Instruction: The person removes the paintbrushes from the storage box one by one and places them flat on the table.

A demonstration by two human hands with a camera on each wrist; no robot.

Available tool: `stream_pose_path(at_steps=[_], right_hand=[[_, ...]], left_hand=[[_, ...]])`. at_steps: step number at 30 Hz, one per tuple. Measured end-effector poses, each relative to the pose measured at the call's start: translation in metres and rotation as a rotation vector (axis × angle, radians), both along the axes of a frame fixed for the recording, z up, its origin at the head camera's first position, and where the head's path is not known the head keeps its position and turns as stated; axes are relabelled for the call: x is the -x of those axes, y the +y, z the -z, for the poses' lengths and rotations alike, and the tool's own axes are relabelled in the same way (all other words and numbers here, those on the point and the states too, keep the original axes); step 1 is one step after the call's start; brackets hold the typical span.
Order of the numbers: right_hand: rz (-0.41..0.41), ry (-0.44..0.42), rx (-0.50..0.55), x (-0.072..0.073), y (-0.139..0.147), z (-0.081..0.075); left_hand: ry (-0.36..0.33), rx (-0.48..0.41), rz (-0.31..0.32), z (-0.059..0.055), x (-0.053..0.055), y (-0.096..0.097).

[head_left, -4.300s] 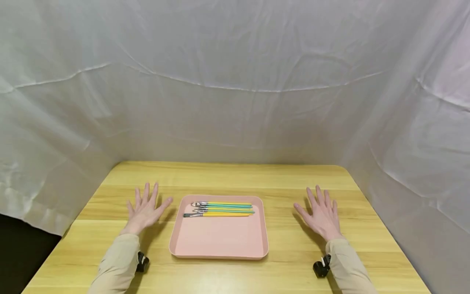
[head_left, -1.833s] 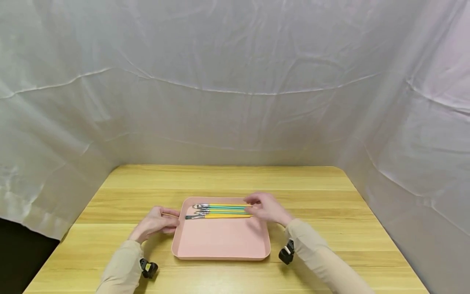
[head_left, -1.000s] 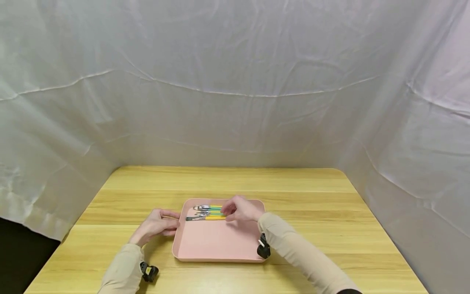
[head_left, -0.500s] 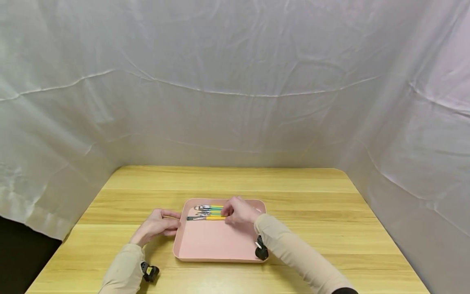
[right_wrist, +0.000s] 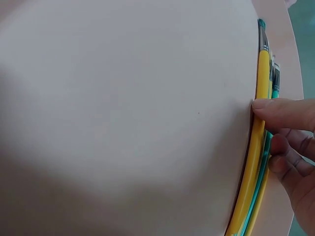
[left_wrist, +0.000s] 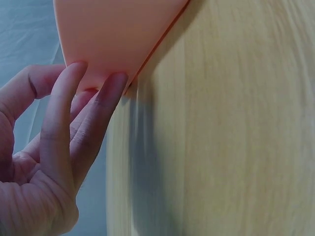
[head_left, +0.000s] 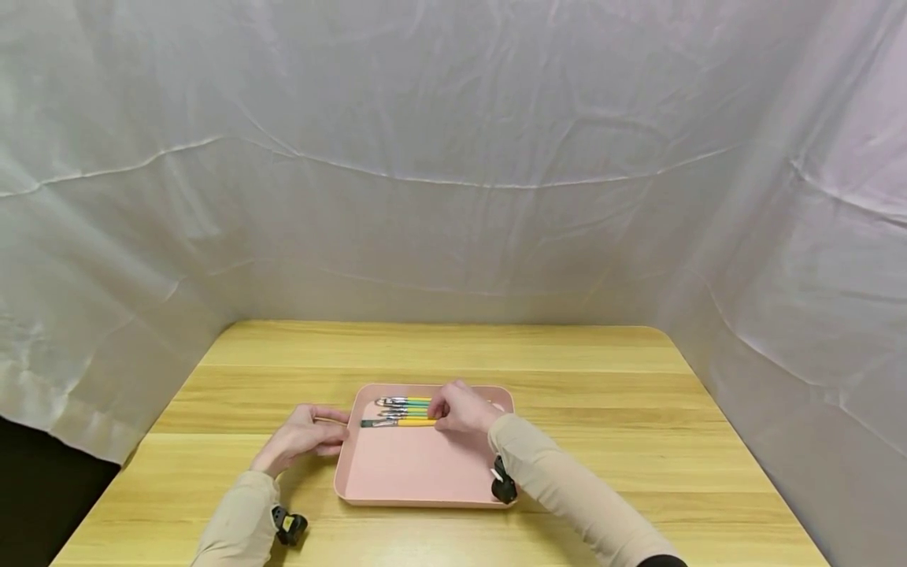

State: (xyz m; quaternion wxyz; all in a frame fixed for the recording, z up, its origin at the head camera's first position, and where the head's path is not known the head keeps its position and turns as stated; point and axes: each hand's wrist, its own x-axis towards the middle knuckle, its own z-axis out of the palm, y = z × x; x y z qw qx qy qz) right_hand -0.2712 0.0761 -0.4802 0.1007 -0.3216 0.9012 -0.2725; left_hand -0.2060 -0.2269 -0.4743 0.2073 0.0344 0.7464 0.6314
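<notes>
A pink tray (head_left: 418, 472) lies on the table with several paintbrushes (head_left: 414, 402) side by side near its far edge, bristles to the left. Their handles are yellow and green; a flat brush (head_left: 411, 423) with a yellow handle lies nearest. My right hand (head_left: 464, 409) reaches over the tray and pinches the bunch across the handles. In the right wrist view the thumb (right_wrist: 280, 112) presses the near yellow handle, and curled fingers lie at the far side. My left hand (head_left: 301, 435) touches the tray's left wall with fairly straight fingers (left_wrist: 93, 123).
The wooden table (head_left: 616, 386) extends around the tray on all sides. Pale grey cloth (head_left: 453, 236) hangs behind the table and at both sides. A small black camera (head_left: 289, 526) sits on the left wrist and another camera (head_left: 503, 482) on the right.
From flat beside the tray, both hands came inward. The left came to the tray's left wall; the right moved left along the handles and took hold of the brushes. Over the last second both stay nearly still.
</notes>
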Motion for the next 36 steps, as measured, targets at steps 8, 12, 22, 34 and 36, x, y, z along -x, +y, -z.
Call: stream_pose_path(at_steps=[8, 12, 22, 34, 36], right_hand=[[-0.032, 0.022, -0.003, -0.0010, -0.0005, -0.0019], [-0.057, 0.029, 0.024, 0.0000, 0.0004, -0.0018], [-0.018, -0.022, 0.075, 0.0004, 0.0026, 0.0003], [-0.022, 0.015, 0.022, -0.0013, 0.0014, -0.0019], [-0.026, 0.005, 0.028, -0.0021, 0.0019, -0.0038]], left_hand=[[0.000, -0.004, 0.000, 0.0010, 0.0007, 0.0000], [0.003, -0.007, 0.004, 0.0010, 0.0012, 0.0001], [-0.004, -0.011, -0.001, 0.0011, 0.0022, 0.0000], [0.000, -0.013, 0.003, 0.0009, 0.0020, -0.0006], [0.001, -0.014, 0.002, 0.0009, 0.0018, -0.0008]])
